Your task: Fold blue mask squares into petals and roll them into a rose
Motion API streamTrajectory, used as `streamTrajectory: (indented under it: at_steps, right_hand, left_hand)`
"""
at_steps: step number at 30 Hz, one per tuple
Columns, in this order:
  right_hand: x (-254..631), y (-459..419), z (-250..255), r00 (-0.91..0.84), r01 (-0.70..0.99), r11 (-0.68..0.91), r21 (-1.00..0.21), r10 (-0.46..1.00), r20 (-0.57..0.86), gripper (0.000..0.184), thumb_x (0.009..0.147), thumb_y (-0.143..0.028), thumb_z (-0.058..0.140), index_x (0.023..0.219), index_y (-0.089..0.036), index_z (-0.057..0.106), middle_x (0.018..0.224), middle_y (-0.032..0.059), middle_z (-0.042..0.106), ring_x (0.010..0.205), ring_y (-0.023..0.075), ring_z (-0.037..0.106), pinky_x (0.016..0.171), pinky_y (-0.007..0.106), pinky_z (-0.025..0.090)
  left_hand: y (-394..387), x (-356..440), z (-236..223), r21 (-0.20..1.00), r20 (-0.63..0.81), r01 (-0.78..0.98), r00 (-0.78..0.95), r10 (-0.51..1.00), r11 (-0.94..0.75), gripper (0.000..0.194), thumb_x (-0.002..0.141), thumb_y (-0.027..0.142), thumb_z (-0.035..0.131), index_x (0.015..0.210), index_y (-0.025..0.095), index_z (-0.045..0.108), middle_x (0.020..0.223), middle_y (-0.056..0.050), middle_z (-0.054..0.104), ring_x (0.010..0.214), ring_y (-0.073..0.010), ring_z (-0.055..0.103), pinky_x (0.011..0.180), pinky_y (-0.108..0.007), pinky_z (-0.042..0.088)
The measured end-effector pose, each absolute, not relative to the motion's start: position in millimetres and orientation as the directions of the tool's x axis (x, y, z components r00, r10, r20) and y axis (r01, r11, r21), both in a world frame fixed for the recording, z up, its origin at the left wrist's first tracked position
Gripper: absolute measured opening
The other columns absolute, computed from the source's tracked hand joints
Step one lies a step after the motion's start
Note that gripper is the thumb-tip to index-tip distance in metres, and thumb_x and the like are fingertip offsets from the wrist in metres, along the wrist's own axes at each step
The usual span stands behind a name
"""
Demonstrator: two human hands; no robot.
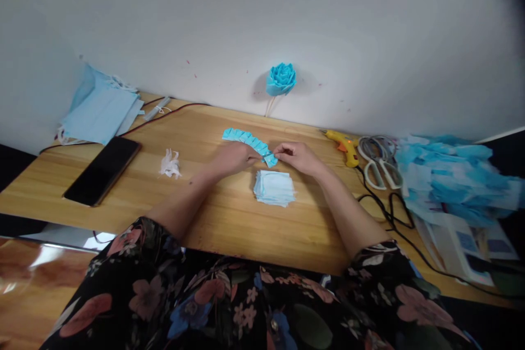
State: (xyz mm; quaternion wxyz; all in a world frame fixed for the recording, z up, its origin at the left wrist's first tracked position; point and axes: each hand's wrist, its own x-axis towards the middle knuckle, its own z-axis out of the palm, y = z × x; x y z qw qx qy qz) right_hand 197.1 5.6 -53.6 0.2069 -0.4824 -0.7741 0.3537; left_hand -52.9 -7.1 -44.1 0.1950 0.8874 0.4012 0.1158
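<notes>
My left hand (pixel 240 157) and my right hand (pixel 298 157) meet at the middle of the table, fingertips pinched. Between them is a small folded blue fabric piece (pixel 270 161), at the near end of a curved row of folded blue pieces (pixel 241 135). The row runs from there to the upper left, each piece overlapping its neighbour. Just below the hands lies a stack of pale blue cut squares (pixel 273 188). Behind, a blue fabric rose (pixel 281 79) on thin sticks leans at the wall.
On the left are face masks (pixel 100 109), a phone (pixel 103 170), white scraps (pixel 170 164) and a clear packet (pixel 158 108). A yellow glue gun (pixel 345 147) with black cord, scissors (pixel 383 174) and a heap of blue fabric (pixel 455 175) occupy the right.
</notes>
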Motion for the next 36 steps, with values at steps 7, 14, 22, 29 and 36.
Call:
streamTrajectory:
  at_steps: [7,14,22,29,36]
  right_hand:
    - [189,3,-55,-0.399,0.628,0.302,-0.717,0.916,0.037,0.011,0.081,-0.028,0.065,0.085,-0.02,0.071,0.081,0.0002,0.074,0.069,0.0148,0.06,0.065,0.027,0.04]
    - [187,1,-55,-0.382,0.663,0.322,-0.676,0.922,0.065,0.01,0.084,-0.025,0.063,0.086,-0.021,0.072,0.08,0.0001,0.074,0.069,0.0148,0.06,0.064,0.026,0.039]
    - [184,-1,-53,-0.394,0.704,0.339,-0.624,0.918,0.055,0.015,0.085,-0.025,0.063,0.095,-0.023,0.074,0.079,-0.0007,0.073,0.066,0.0143,0.059,0.062,0.026,0.037]
    - [184,-2,-50,-0.448,0.708,0.379,-0.596,0.893,0.036,0.019,0.087,-0.022,0.059,0.097,-0.024,0.074,0.088,-0.0002,0.076,0.071,0.0147,0.06,0.064,0.026,0.038]
    - [183,-2,-48,-0.484,0.708,0.42,-0.568,0.874,0.043,0.021,0.084,-0.017,0.057,0.095,-0.024,0.074,0.093,0.0004,0.077,0.075,0.0157,0.063,0.066,0.026,0.039]
  left_hand:
    - [-6,-53,-47,0.429,0.08,0.656,0.657,0.75,-0.621,0.031,0.094,0.033,0.049,0.096,0.022,0.079,0.09,-0.006,0.078,0.081,-0.0179,0.067,0.067,-0.026,0.036]
    - [-5,-53,-47,0.438,0.082,0.642,0.668,0.74,-0.629,0.031,0.095,0.034,0.049,0.099,0.023,0.079,0.097,-0.007,0.079,0.083,-0.0179,0.068,0.068,-0.025,0.037]
    - [-6,-53,-47,0.415,0.08,0.662,0.658,0.749,-0.625,0.033,0.096,0.036,0.048,0.099,0.023,0.079,0.096,-0.007,0.078,0.086,-0.0186,0.068,0.07,-0.026,0.04]
    - [-7,-52,-45,0.416,0.044,0.679,0.65,0.759,-0.605,0.033,0.095,0.034,0.048,0.093,0.021,0.079,0.094,-0.008,0.078,0.082,-0.0185,0.068,0.068,-0.027,0.038]
    - [-6,-53,-46,0.426,0.065,0.661,0.658,0.75,-0.618,0.033,0.095,0.035,0.048,0.094,0.022,0.078,0.091,-0.007,0.078,0.081,-0.0179,0.067,0.068,-0.027,0.037]
